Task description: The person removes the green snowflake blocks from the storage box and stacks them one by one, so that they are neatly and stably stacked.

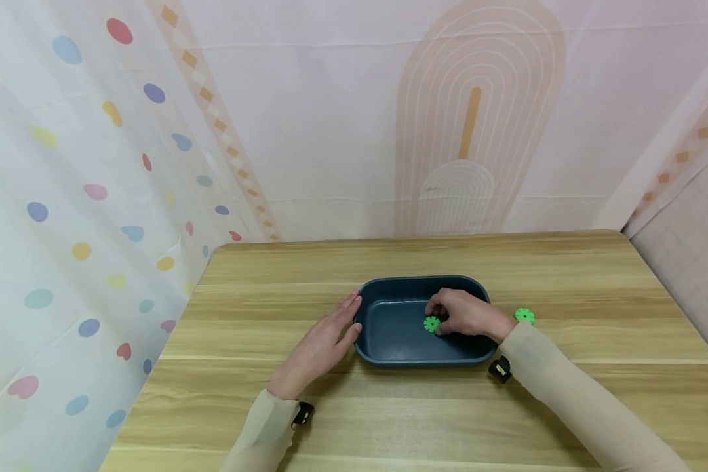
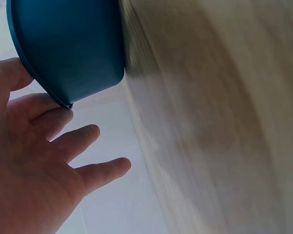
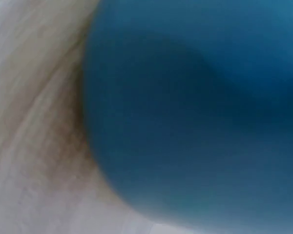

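A dark blue oblong bin (image 1: 389, 364) sits on the table. At its left end, my left hand (image 1: 324, 341) touches the rim with extended fingers; the left wrist view shows the thumb and nearest fingers of that hand (image 2: 34, 146) along the bin's edge (image 2: 68, 53), the other fingers spread apart. Inside the bin, my right hand (image 1: 463, 311) pinches a bright green notched disc (image 1: 431, 324) between thumb and fingers. The bin's wall (image 3: 185, 122) fills most of the right wrist view, blurred, hiding the right hand there.
Another green notched disc (image 1: 524, 316) lies on the table just right of the bin, beyond the right wrist. The wood-grain table (image 1: 259, 282) ends at a patterned curtain (image 1: 330, 131) behind and to the left.
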Demonstrator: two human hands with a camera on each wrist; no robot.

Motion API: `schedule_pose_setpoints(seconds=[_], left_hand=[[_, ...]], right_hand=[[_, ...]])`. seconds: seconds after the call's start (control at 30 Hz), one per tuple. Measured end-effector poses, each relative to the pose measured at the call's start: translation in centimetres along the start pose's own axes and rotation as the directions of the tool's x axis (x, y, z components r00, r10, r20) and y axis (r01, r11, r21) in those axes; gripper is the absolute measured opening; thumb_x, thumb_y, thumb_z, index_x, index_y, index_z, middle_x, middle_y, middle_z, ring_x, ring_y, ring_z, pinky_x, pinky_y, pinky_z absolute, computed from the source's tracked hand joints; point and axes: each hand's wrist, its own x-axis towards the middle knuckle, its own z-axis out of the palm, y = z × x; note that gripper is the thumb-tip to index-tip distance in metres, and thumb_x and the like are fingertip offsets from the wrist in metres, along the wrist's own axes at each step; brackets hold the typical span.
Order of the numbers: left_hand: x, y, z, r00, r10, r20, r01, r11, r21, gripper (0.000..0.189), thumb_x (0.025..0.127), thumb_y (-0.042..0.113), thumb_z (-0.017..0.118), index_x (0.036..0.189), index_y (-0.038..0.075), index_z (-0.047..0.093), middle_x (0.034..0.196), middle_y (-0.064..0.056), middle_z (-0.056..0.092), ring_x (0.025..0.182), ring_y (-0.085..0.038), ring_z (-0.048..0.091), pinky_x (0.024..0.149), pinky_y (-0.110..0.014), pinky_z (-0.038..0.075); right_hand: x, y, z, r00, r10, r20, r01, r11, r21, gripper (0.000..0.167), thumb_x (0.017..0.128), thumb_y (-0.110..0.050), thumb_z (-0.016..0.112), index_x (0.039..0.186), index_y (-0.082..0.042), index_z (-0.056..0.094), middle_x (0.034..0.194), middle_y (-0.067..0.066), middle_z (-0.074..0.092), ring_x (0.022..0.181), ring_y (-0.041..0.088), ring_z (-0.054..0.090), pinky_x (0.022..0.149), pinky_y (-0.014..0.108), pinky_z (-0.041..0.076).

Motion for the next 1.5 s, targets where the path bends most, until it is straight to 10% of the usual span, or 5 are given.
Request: schedule_pose_setpoints(seconds=[1.5], left_hand=[[0.0,-0.1,0.1,1.000,0.005,-0.013,-0.005,1.000,0.000,0.057,0.112,0.028,0.047,0.161,0.003,0.033,0.169,-0.007,0.024,0.154,-0.026,0.027,0.122,-0.050,0.029]], right_hand=[[-0.6,-0.4,1.5,0.979,-0.146,-0.141,0.109,0.964,-0.243,0.028,0.086,-0.019,0.077,0.110,-0.007,0.072,0.099,-0.001,0.064,0.079,0.009,0.053,0.073,0.026,0.051]])
